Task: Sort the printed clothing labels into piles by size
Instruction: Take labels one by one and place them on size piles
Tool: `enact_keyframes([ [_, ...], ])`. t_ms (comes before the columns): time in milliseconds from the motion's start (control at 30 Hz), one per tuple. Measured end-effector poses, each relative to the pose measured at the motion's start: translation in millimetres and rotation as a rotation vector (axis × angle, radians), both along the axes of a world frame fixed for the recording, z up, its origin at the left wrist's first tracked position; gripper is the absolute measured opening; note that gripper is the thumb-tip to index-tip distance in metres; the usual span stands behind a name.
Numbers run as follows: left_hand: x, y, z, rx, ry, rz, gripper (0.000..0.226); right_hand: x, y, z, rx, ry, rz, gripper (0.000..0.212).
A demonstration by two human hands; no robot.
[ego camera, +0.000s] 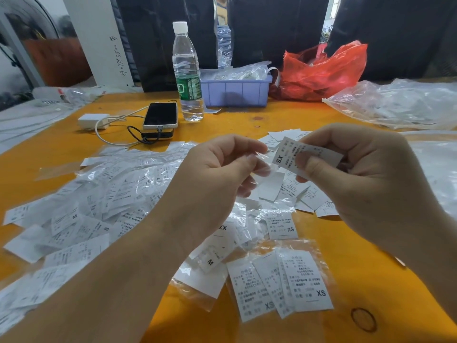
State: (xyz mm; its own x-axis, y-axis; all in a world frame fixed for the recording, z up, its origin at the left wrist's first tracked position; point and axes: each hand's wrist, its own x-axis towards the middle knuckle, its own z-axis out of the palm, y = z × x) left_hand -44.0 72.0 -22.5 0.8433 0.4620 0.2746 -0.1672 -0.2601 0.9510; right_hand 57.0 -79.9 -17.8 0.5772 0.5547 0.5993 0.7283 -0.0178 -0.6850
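Observation:
My right hand (356, 169) pinches a white printed label (286, 154) marked XS, held upside down above the table. My left hand (217, 169) pinches a small clear plastic sleeve (262, 164) right beside that label. A big loose heap of labels and sleeves (99, 194) covers the left of the orange table (247, 120). A small pile of XS labels (284, 283) lies near me at the centre. Another scatter of labels (306, 196) lies under my right hand. One XS label (282, 226) lies alone between them.
A water bottle (188, 73), a phone (160, 115) on a power bank with a charger and cable (96, 121) stand at the back left. Behind are a lilac bin (235, 91), a red plastic bag (321, 70) and clear plastic bags (400, 102).

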Motion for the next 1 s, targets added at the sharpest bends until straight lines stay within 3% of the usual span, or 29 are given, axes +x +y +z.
enact_keyframes([
  [267,0.6,-0.8,-0.4,0.013,0.010,-0.016,0.031,-0.2,1.0,0.3,-0.034,-0.013,-0.012,0.020],
  [400,0.5,-1.0,-0.9,0.020,0.010,-0.019,0.027,-1.1,1.2,0.9,-0.049,0.006,-0.003,0.015],
  [1000,0.1,0.9,-0.7,0.067,-0.010,0.000,0.014,5.8,1.8,3.3,-0.031,0.350,0.176,0.015],
])
